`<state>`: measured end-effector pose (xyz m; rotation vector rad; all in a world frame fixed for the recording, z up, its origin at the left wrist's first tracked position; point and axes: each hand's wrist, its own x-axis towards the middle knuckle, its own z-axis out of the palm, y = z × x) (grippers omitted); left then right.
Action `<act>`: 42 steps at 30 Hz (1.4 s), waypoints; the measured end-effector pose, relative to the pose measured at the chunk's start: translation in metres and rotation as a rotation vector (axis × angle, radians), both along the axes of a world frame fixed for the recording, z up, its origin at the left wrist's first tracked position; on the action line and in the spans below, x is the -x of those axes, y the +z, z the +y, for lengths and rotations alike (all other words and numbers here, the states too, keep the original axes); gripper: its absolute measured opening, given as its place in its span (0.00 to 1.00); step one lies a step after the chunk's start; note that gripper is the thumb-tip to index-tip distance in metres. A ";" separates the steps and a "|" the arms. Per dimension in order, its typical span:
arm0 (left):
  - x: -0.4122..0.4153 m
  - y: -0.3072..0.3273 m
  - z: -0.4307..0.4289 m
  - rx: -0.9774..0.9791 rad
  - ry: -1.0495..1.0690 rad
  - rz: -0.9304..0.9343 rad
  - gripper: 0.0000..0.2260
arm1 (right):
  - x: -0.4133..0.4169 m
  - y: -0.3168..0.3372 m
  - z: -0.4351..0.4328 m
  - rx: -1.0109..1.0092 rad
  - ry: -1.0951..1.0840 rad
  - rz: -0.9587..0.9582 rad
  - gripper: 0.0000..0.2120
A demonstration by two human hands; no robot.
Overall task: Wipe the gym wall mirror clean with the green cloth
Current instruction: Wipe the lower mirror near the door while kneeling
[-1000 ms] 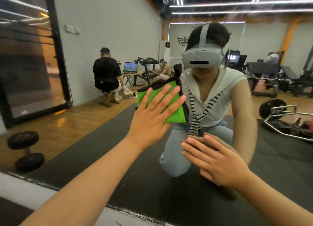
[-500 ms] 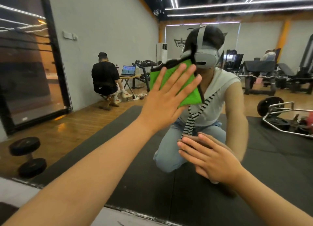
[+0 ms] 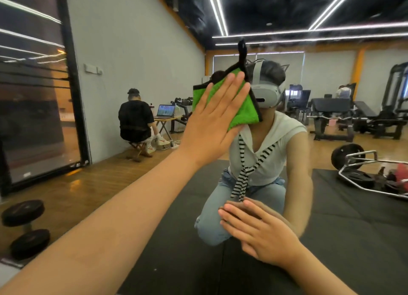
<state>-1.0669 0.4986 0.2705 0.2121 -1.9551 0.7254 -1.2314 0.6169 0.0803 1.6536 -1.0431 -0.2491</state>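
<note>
Nearest us, our right hand (image 3: 262, 235) rested flat against the lower glass, fingers straight and holding nothing, probably to brace us as we knelt. Higher up, our left hand (image 3: 212, 122) pressed the green cloth (image 3: 242, 109) to the gym wall mirror (image 3: 344, 224) with an open palm, fingers extended, likely to spread pressure across the fabric. Deep in the reflection, a seated person (image 3: 135, 118) faced a laptop (image 3: 166, 111).

Single wide-angle head cam, facing forward into the mirror (image 3: 136, 51). It sits close: left hand (image 3: 212, 122) and right hand (image 3: 265, 235) both reach the glass.
</note>
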 end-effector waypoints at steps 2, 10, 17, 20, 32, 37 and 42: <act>-0.006 0.001 -0.006 0.142 0.039 -0.133 0.29 | 0.001 -0.001 0.000 -0.002 -0.008 0.003 0.32; -0.002 0.023 -0.002 0.208 0.092 -0.128 0.28 | -0.001 0.001 -0.001 0.008 -0.003 0.037 0.31; 0.007 0.049 -0.002 0.000 0.132 0.167 0.27 | 0.003 0.001 -0.001 -0.005 -0.003 0.069 0.33; 0.017 0.039 0.004 0.041 0.140 0.129 0.28 | 0.002 0.002 -0.001 0.009 0.012 0.043 0.32; -0.016 0.035 -0.026 0.114 0.151 0.023 0.27 | 0.006 0.000 -0.004 0.012 0.052 0.027 0.31; -0.028 0.036 -0.039 -0.231 0.259 0.403 0.30 | 0.003 0.001 -0.003 0.031 0.050 0.028 0.32; -0.040 0.012 -0.051 0.041 0.166 0.100 0.26 | 0.003 0.000 -0.003 0.042 0.038 0.035 0.31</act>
